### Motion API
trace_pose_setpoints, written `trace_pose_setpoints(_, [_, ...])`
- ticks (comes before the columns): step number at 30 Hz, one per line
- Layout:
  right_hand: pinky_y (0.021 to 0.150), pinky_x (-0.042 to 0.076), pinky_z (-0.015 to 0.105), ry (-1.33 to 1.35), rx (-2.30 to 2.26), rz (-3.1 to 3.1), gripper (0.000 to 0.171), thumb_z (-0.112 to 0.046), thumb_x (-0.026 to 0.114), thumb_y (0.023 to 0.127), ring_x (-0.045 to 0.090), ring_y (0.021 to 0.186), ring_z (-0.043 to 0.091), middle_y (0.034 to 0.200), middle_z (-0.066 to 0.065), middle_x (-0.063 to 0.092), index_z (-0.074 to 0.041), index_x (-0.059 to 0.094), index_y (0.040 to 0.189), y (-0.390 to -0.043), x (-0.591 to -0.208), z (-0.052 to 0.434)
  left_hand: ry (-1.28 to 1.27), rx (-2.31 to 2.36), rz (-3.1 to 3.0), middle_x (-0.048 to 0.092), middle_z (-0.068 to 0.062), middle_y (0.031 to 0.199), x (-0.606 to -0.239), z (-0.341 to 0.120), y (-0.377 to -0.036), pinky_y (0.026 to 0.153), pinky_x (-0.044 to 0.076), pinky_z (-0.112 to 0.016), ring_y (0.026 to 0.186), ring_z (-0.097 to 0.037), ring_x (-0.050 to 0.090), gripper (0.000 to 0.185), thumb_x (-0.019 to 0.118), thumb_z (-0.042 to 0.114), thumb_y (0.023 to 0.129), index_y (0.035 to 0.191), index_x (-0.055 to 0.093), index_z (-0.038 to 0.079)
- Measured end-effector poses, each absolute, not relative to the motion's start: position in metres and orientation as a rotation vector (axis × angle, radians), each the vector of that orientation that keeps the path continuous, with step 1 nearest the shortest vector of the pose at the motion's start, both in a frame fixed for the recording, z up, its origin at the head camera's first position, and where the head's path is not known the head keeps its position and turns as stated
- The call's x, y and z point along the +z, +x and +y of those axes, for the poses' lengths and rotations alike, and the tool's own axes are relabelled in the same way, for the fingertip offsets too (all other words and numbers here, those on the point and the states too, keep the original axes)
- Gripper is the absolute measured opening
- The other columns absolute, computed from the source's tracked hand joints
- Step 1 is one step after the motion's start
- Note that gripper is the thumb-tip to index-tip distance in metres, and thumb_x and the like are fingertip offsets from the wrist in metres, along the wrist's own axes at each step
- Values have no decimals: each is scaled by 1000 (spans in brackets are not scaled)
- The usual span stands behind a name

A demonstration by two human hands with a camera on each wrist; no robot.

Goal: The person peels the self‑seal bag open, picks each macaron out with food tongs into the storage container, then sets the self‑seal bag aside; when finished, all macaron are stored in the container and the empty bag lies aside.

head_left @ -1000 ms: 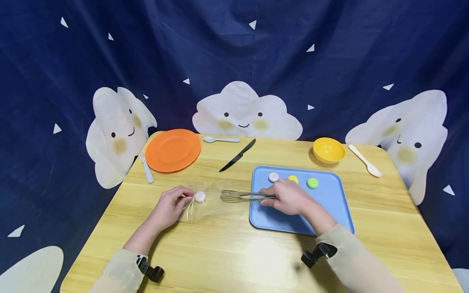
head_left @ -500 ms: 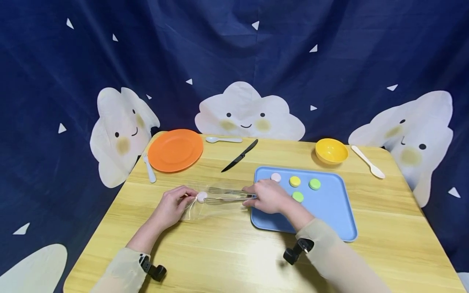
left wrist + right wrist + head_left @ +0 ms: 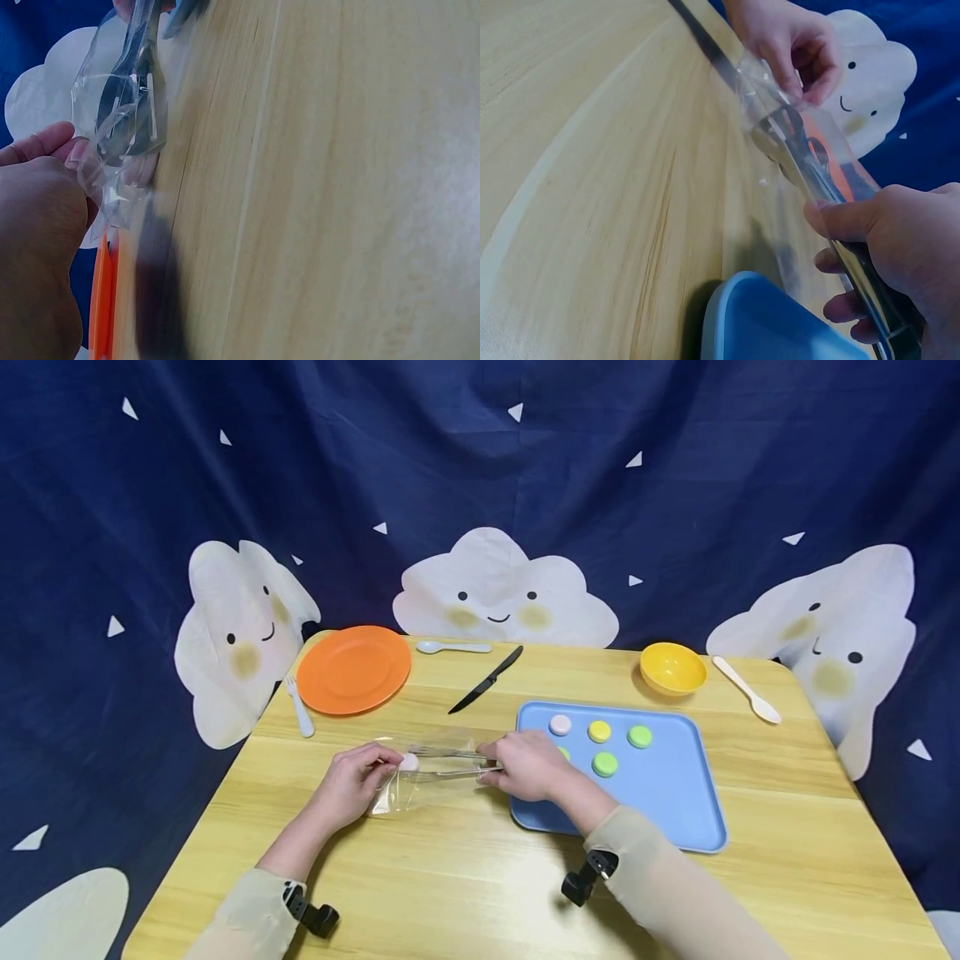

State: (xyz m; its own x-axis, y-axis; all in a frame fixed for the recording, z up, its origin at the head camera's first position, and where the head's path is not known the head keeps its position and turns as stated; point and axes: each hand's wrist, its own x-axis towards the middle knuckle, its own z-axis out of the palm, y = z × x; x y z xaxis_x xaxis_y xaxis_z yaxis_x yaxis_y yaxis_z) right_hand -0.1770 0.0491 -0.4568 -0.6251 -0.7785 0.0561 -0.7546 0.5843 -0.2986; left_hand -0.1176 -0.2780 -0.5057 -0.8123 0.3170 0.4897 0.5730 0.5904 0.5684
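Note:
A clear plastic bag (image 3: 392, 797) lies between the hands, with a pale pink macaron (image 3: 408, 762) near its left end. My left hand (image 3: 352, 781) pinches that end of the bag between thumb and fingers, beside the macaron. Metal tongs (image 3: 135, 97) reach into the bag, their tips right at the macaron and spread apart. My right hand (image 3: 532, 765) grips the tongs' handles over the blue tray's left edge, close to the bag's mouth. On the blue tray (image 3: 660, 810) sit another pale pink macaron (image 3: 560, 725), a yellow one and several green ones, one partly behind the right hand.
Along the back of the wooden table (image 3: 435, 877) lie an orange plate (image 3: 354, 668), a grey spoon (image 3: 453, 647), a black knife (image 3: 486, 680), a yellow bowl (image 3: 672, 670) and a white spoon (image 3: 746, 690). A light fork (image 3: 300, 706) lies left of the plate.
My right hand has moved left from over the tray, sliding the tongs deeper into the bag up to the macaron. Green macarons are uncovered behind it. The left hand keeps its place.

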Motion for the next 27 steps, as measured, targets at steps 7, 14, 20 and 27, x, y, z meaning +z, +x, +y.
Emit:
trace_pose_setpoints(7, [54, 42, 35, -1343, -505, 2710, 22, -36, 78, 98, 48, 56, 11, 60, -10, 51, -24, 64, 86, -177, -456, 51, -703, -1066, -2500, 76, 1, 100, -505, -278, -118, 79, 54, -12, 89, -18, 73, 22, 79, -11, 88, 102, 77, 6])
trace_pose_setpoints(14, [59, 49, 40, -1350, -512, 2724, 29, -37, 78, 98, 60, 65, 13, 89, -4, 76, -17, 79, 118, -173, -446, 70, -674, -1036, -2530, 76, 1, 99, -505, -280, -117, 78, 54, -13, 88, -14, 71, 25, 80, -12, 88, 103, 77, 7])
trace_pose_setpoints(20, [49, 40, 32, -1316, -579, 2758, 24, -33, 80, 97, 47, 58, 9, 76, -10, 68, -16, 79, 115, -168, -437, 103, -672, -1044, -2541, 76, 0, 101, -504, -281, -117, 79, 55, -13, 89, -15, 72, 23, 79, -12, 89, 103, 77, 6])
trace_pose_setpoints(27, [46, 35, 28, -1222, -585, 2826, 27, -32, 82, 96, 46, 56, 5, 86, -7, 74, -15, 80, 116, -161, -432, 150, -678, -1048, -2552, 76, 1, 101, -506, -281, -119, 79, 54, -12, 89, -17, 73, 23, 78, -12, 89, 102, 77, 7])
